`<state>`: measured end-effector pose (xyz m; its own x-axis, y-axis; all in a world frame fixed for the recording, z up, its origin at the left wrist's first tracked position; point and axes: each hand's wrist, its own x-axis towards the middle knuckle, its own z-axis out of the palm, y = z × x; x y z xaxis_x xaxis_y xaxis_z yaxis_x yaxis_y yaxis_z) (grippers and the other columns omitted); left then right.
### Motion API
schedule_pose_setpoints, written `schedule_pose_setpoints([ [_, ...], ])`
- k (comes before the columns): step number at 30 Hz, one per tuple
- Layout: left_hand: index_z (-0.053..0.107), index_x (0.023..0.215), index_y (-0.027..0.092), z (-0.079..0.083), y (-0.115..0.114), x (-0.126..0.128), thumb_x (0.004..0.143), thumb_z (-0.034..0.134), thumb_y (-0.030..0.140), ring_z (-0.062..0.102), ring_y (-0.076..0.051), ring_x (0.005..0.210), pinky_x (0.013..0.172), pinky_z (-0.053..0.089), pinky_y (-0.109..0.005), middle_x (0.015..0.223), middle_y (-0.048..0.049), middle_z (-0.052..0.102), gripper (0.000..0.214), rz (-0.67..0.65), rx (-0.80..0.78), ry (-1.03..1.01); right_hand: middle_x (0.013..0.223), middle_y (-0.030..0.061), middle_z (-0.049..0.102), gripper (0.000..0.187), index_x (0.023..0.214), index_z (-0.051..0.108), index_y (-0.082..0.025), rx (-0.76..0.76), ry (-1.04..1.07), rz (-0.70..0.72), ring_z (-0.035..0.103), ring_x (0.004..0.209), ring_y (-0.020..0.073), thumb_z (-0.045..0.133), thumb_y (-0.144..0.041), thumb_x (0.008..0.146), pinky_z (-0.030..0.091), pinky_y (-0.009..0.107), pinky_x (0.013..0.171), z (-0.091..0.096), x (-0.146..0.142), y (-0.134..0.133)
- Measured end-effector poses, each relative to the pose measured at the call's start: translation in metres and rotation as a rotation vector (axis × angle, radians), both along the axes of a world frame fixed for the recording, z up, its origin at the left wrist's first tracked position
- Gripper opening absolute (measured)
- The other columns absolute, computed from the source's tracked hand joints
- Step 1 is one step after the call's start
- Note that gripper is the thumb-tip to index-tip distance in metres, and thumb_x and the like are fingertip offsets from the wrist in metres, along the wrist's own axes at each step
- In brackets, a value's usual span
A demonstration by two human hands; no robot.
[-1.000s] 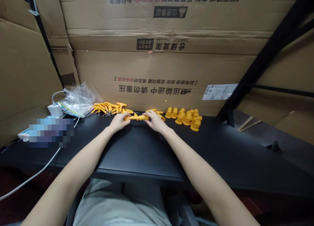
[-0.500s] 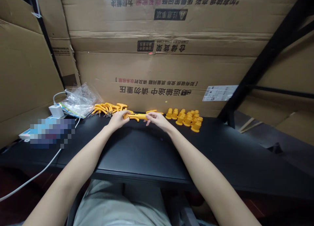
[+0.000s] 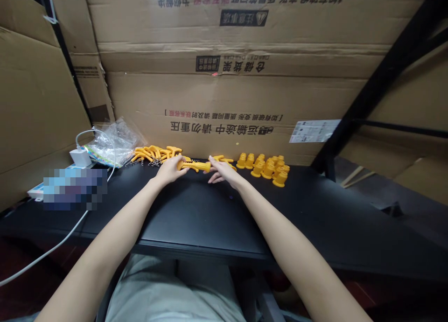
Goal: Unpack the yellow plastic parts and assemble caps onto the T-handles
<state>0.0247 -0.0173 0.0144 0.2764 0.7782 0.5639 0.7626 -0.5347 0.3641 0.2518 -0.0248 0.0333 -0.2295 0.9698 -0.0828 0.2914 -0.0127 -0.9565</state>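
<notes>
Nearest, the person's lap in light trousers (image 3: 171,289) shows below the near edge of a black table (image 3: 203,214), and two bare forearms reach from the near corners toward its far side.

Both hands meet near the middle of that far side. The left hand (image 3: 171,169) has fingers and thumb closed around the left end of a yellow piece (image 3: 199,166), which runs out to the right, roughly level, and widens to a flared end. The right hand (image 3: 224,171) is only loosely curled, fingers partly spread, with that flared end just beside its fingertips; whether they touch it cannot be told. It does not appear to grip anything.

The step in hand looks like working on the piece between the two hands, the left steadying and the right handling the flared end. From this pose, the next move would call for a firm left hold and, if the flared end is to be turned or pressed, the right fingers brought snugly around it.

Beyond, a heap of yellow handles (image 3: 157,153) with metal coils (image 3: 154,163) lies far left. More yellow parts (image 3: 224,159) lie behind the right hand, and yellow cups (image 3: 268,168) stand to its right. Farthest is a cardboard panel (image 3: 224,95).
</notes>
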Motion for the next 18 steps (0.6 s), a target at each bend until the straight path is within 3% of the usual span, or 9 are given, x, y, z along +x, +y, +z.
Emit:
schedule_pose_setpoints([
  [3, 0.059, 0.091, 0.02, -0.0018, 0.0017, -0.002, 0.079, 0.061, 0.036, 0.06, -0.02, 0.081, 0.073, 0.044, -0.029, 0.089, -0.0044, 0.067, 0.021, -0.004, 0.01, -0.015, 0.127, 0.0097, 0.062, 0.056, 0.137, 0.048, -0.025, 0.067, 0.082, 0.081, 0.071, 0.077, 0.012, 0.066, -0.033, 0.084, 0.057, 0.025, 0.074, -0.0047, 0.0062, 0.0031],
  [6, 0.059, 0.092, 0.02, -0.0018, 0.0019, -0.0025, 0.078, 0.062, 0.038, 0.059, -0.019, 0.077, 0.07, 0.043, -0.029, 0.086, -0.0036, 0.066, 0.023, 0.002, 0.0, -0.037, 0.127, 0.0095, 0.062, 0.057, 0.134, 0.051, -0.024, 0.082, 0.152, 0.137, 0.071, 0.083, 0.013, 0.068, -0.022, 0.081, 0.055, 0.03, 0.086, -0.0088, 0.0094, 0.007],
  [14, 0.059, 0.092, 0.02, 0.0004, -0.0006, -0.0003, 0.079, 0.06, 0.035, 0.055, -0.016, 0.069, 0.065, 0.041, -0.026, 0.08, -0.0007, 0.064, 0.02, -0.009, -0.017, -0.087, 0.106, 0.0105, 0.071, 0.031, 0.116, 0.062, -0.017, 0.103, 0.193, 0.016, 0.071, 0.07, 0.0131, 0.063, -0.028, 0.087, 0.057, 0.029, 0.077, -0.0076, 0.0042, 0.0094],
  [18, 0.06, 0.092, 0.019, 0.0004, -0.0004, -0.0007, 0.079, 0.06, 0.034, 0.055, -0.016, 0.07, 0.066, 0.041, -0.026, 0.08, -0.0008, 0.064, 0.019, 0.003, -0.014, -0.09, 0.098, 0.0107, 0.073, 0.028, 0.108, 0.065, -0.016, 0.105, 0.185, 0.019, 0.071, 0.067, 0.0137, 0.061, -0.035, 0.089, 0.058, 0.027, 0.072, -0.0073, 0.002, 0.0081],
])
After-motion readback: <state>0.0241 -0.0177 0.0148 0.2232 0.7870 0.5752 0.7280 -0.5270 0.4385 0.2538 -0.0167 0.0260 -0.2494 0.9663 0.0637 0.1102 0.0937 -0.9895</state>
